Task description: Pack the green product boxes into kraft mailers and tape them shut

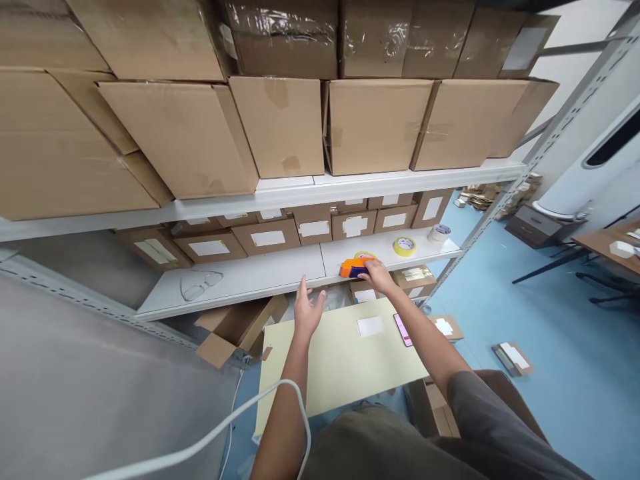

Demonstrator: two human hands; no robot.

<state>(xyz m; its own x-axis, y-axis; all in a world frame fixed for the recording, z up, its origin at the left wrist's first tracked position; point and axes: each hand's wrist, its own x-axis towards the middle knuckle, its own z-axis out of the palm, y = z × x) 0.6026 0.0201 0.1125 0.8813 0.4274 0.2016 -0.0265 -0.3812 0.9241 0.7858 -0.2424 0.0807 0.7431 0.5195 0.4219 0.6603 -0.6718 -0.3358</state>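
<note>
My right hand (379,275) is closed around an orange and dark blue tape dispenser (349,268) at the front edge of the middle shelf. A yellow ring of tape (365,255) shows just behind it; whether it sits in the dispenser I cannot tell. My left hand (307,311) is held above the pale yellow table top (335,360), fingers apart and with nothing in it. On that table top lie a white paper slip (370,326) and a phone (403,330) with a pink and white screen, partly beside my right forearm.
The white shelf (280,267) bears eyeglasses (197,287), a yellow tape roll (405,246), white tape rolls (440,233) and labelled boxes. Large cartons (280,127) fill the shelf above. An open carton (245,323) stands at left. A white cable (210,437) curves across my left arm.
</note>
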